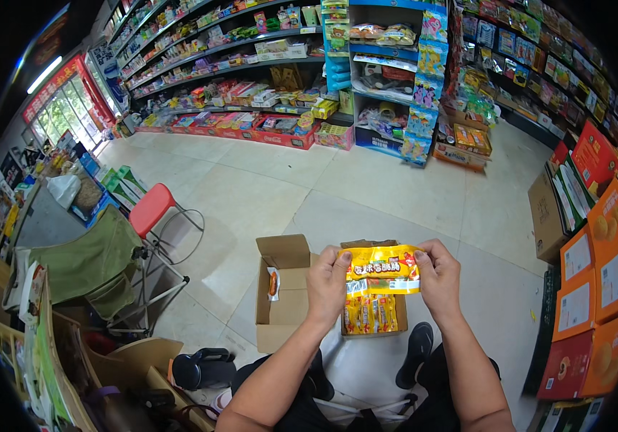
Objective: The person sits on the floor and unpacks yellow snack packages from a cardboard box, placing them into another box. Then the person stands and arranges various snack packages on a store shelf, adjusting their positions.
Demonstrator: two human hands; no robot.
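Observation:
Stretched between my hands is a yellow snack packet (381, 270) bearing writing, a barcode and red pictures. My left hand (329, 283) pinches its left end, thumb on top. At the right end, my right hand (439, 274) grips it the same way. Beneath the packet stands an open cardboard box (401, 318) holding several yellow snack packets (369, 314), partly covered from view. To its left is a second open cardboard box (292, 324). One small sausage packet (272, 284) in white wrapping lies inside that box.
A red-seated stool (152, 209) and a green folding chair (79, 254) stand at the left. Orange cartons (614, 275) are stacked at the right. Stocked shelves (222, 48) line the back, beside a blue display rack (390, 97). A black kettle-like jug (203, 370) sits near my left leg.

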